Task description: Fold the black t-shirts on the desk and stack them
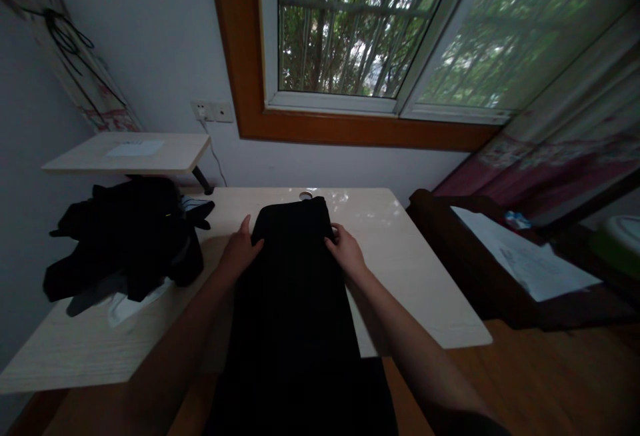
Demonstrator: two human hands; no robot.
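A pair of black trousers (295,276), folded lengthwise, lies along the table with the waist end toward the window. The near end hangs over the front edge and merges with dark cloth below. At the left side of the waist end, my left hand (240,249) pinches the edge, its thumb on top and a finger pointing up. My right hand (347,249) grips the opposite edge between thumb and fingers. Some fingertips of both hands are hidden by the cloth. Just beyond the waist lies a small round object (305,195), partly covered.
A heap of dark clothes (135,236) lies on the pale table (415,276) at left, below a raised shelf (125,153) with a paper on it. A wall socket (213,111) with a cable is behind. Dark wooden furniture (480,276) holding papers stands at right.
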